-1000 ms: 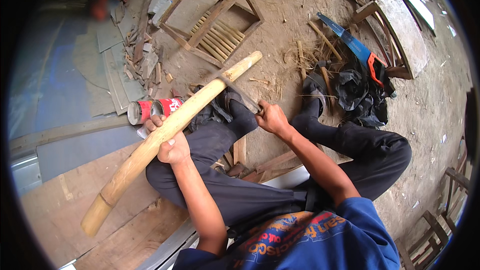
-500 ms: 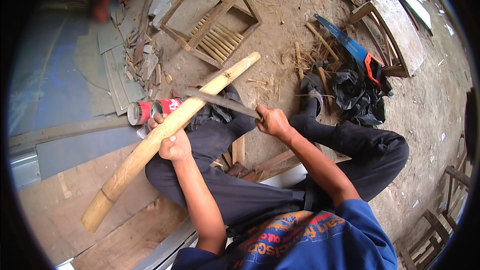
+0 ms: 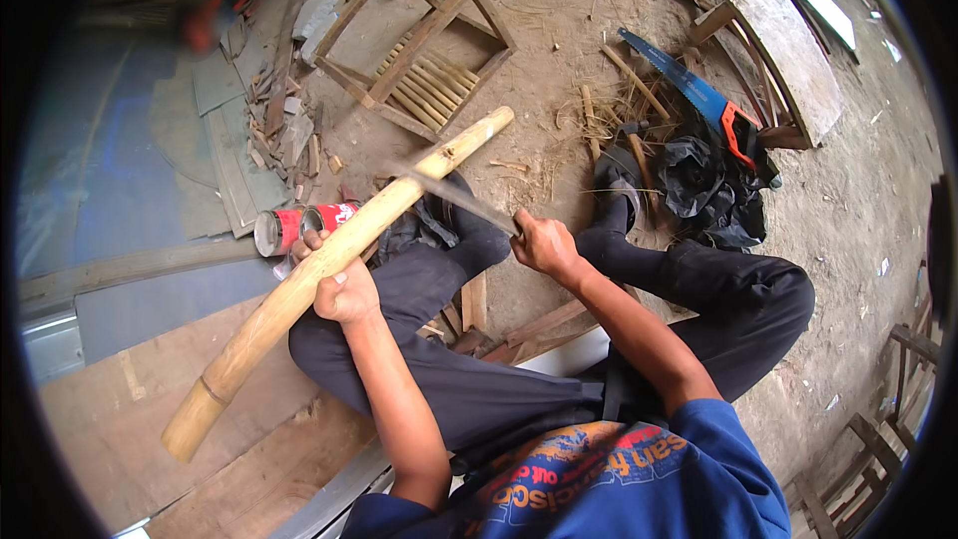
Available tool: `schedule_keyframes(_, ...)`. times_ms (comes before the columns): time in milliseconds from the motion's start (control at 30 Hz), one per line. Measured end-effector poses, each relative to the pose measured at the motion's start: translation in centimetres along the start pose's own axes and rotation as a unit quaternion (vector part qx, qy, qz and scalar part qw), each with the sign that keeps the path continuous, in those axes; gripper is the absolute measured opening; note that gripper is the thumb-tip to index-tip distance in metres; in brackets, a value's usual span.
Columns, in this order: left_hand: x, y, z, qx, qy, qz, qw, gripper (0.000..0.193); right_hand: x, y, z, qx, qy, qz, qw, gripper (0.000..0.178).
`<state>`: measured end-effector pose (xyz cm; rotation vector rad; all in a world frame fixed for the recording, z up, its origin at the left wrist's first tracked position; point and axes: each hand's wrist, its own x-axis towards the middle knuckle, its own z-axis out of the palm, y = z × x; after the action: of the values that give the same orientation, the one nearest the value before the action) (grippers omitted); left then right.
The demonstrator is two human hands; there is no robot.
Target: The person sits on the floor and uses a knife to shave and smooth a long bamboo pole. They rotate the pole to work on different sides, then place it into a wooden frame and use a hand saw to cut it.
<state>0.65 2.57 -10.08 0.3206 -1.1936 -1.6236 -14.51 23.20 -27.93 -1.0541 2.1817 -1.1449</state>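
A pale yellow bamboo pole slants across my left thigh, its near end low at the left and its far end over the ground ahead. My left hand is closed round its middle, thumb on the near side. In my right fist is a knife with a long, narrow grey blade; its handle is hidden in my fingers. The blade lies across the pole beyond my left hand and is blurred toward its tip. A darker patch marks the pole near its far end.
A wooden frame with bamboo slats lies ahead. At the right, a blue handsaw with an orange handle rests by a black plastic bag and a hammer. Red cans stand at the left, near wood scraps.
The knife blade has swung slightly, its tip end now farther up the pole toward the far end. My left hand keeps its hold, and the pole has barely shifted.
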Motion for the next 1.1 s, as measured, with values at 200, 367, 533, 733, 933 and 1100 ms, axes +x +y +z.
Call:
schedule_keyframes(200, -0.4, 0.3, 2.2, 0.005, 0.011, -0.016, 1.000, 0.044, 1.5, 1.4, 0.6, -0.040, 0.037, 0.095, 0.994, 0.021)
schedule_keyframes(367, -0.3, 0.4, 1.7, 0.005, 0.023, -0.015, 1.000, 0.044, 1.1, 1.8, 1.9, -0.018, 0.027, 0.054, 0.998, 0.027)
schedule_keyframes(533, -0.3, 0.3, 1.6, -0.006, 0.024, -0.017, 1.000, 0.045, 0.5, 1.4, 2.2, 0.007, 0.012, 0.041, 0.999, 0.026)
schedule_keyframes(733, -0.2, 0.2, 1.6, -0.013, 0.002, -0.012, 1.000, 0.050, 1.9, 2.9, 0.7, -0.009, 0.076, 0.148, 0.986, 0.021)
schedule_keyframes(933, -0.3, 0.3, 1.8, -0.010, 0.024, -0.023, 0.999, 0.049, 0.4, 4.0, 1.7, 0.017, 0.041, 0.102, 0.994, 0.022)
schedule_keyframes(1100, -0.3, 0.2, 1.3, -0.002, 0.012, -0.014, 1.000, 0.047, -0.2, 3.4, 1.0, 0.032, -0.011, 0.051, 0.998, 0.024)
